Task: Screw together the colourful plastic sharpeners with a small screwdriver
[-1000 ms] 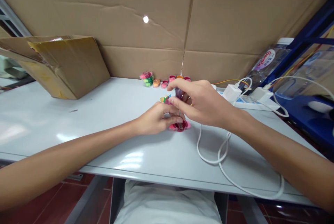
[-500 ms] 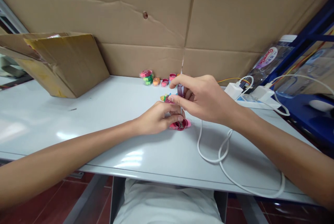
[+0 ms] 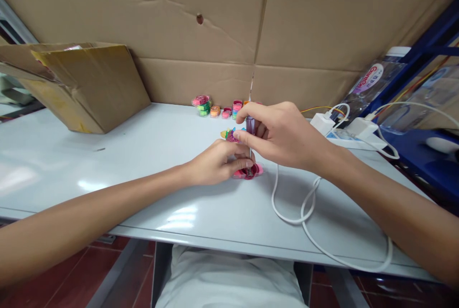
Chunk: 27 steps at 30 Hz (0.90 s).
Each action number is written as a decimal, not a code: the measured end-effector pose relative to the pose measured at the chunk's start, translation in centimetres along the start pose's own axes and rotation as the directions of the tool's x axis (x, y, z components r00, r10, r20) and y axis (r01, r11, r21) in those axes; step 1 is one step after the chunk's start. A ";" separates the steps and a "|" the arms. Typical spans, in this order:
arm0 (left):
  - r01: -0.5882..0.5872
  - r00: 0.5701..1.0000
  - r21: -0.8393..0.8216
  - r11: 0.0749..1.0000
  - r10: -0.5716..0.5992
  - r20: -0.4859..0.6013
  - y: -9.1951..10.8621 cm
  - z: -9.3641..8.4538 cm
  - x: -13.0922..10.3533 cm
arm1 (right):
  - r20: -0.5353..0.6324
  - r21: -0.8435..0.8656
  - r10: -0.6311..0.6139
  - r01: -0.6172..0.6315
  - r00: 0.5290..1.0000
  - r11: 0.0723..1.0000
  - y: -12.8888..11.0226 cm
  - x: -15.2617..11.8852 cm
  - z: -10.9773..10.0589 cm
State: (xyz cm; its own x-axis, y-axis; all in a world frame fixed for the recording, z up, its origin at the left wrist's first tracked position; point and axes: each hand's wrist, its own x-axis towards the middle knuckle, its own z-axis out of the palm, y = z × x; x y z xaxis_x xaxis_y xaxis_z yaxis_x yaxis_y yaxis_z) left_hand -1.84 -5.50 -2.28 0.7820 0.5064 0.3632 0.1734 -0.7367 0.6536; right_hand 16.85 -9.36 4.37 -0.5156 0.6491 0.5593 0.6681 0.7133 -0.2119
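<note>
My right hand [image 3: 276,131] is closed around the purple handle of a screwdriver [image 3: 250,125], held upright. A thin metal shaft sticks up above the handle, and the lower shaft runs down into a small pink and dark-red plastic piece [image 3: 255,171] on the table. My left hand [image 3: 222,160] pinches at the near side of that piece, its fingertips beside the shaft, steadying it against the tabletop. Just behind the fingers lies a cluster of small yellow, green, purple and blue plastic parts [image 3: 229,134], partly covered by my hands. The screwdriver's tip is hidden inside the piece.
Small coloured plastic pieces [image 3: 215,111] line the back of the white table [image 3: 143,155]. An open cardboard box [image 3: 103,88] stands at left. On the right are a power strip with white chargers [image 3: 362,128], a looped white cable [image 3: 292,222] and a clear bottle [image 3: 373,78].
The screwdriver's handle and my right fingers have shifted very slightly to the right. My left hand stays on the pink piece.
</note>
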 end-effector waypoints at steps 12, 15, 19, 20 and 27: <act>-0.014 1.000 0.026 1.000 0.014 0.007 0.1 0.1 -0.1 | 0.027 -0.021 -0.001 0.002 1.000 1.000 0.0 0.0 -0.1; -0.015 1.000 0.022 1.000 0.015 0.011 -0.1 0.2 -0.1 | 0.034 -0.030 -0.001 0.002 0.999 1.000 0.0 -0.1 -0.1; -0.017 1.000 0.026 1.000 0.017 0.019 -0.1 0.3 -0.1 | 0.049 -0.033 0.003 -0.001 0.999 0.999 0.1 -0.1 -0.1; -0.020 1.000 0.030 0.999 0.020 0.020 -0.1 0.3 -0.1 | 0.052 -0.034 0.004 -0.002 0.999 0.999 0.1 -0.1 -0.1; -0.020 0.999 0.047 0.999 0.019 0.029 0.0 0.4 -0.1 | 0.116 -0.059 0.080 -0.073 0.990 0.996 0.1 0.0 -0.2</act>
State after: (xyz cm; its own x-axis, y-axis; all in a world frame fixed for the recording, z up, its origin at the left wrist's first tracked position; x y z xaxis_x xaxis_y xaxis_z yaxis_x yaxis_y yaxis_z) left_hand -1.63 -5.69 -2.62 0.8021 0.4792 0.3564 0.1856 -0.7673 0.6139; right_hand 17.05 -9.32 4.52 -0.5193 0.7301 0.4440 0.7347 0.6469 -0.2043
